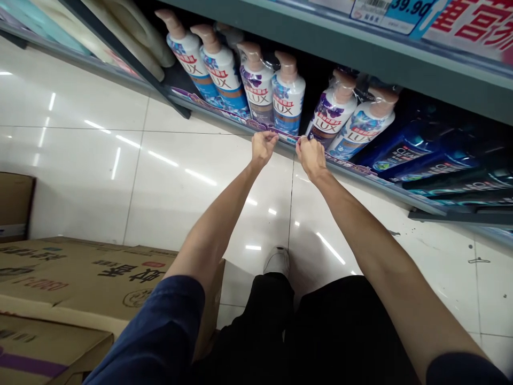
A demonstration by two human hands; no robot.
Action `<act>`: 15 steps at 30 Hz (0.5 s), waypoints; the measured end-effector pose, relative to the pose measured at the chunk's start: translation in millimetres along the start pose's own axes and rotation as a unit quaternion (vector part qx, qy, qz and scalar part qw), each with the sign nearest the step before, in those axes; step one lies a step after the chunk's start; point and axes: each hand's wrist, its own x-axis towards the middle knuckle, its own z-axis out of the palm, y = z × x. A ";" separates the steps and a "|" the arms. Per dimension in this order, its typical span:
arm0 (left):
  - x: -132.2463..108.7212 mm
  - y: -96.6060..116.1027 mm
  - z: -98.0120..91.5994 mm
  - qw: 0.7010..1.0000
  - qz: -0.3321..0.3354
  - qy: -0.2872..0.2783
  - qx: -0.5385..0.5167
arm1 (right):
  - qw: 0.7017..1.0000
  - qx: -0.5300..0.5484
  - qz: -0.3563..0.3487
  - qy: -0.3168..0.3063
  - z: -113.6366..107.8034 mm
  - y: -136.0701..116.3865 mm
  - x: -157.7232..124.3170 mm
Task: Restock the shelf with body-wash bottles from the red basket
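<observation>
My left hand [263,147] is closed in a pinch at the front edge of the low shelf. Just to its right, my right hand [311,156] pinches at the same edge. Between the two hands runs a thin purple printed strip [284,135], which follows the shelf front to both sides. Both sets of fingertips appear to grip this strip, partly covering it. Right behind the hands stands a white and blue LUX pump bottle [287,96]. A purple-flowered LUX bottle [332,115] leans a little, close behind my right hand.
More LUX pump bottles [219,69] stand at the left on the shelf. Dark blue CLEAR bottles [412,149] lie tilted at the right. An upper shelf edge [320,40] overhangs them. Cardboard boxes [80,283] stand at lower left on the glossy tiled floor [168,182].
</observation>
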 end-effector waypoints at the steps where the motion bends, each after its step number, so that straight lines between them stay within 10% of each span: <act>1: 0.2 0.8 0.1 1.000 -0.003 -0.001 -0.004 | 1.000 -0.012 -0.003 0.000 1.3 0.8 1.0; 15: 7.2 -22.6 17.7 0.997 -0.015 -0.028 -0.071 | 0.999 -0.011 -0.011 0.048 18.8 22.5 6.0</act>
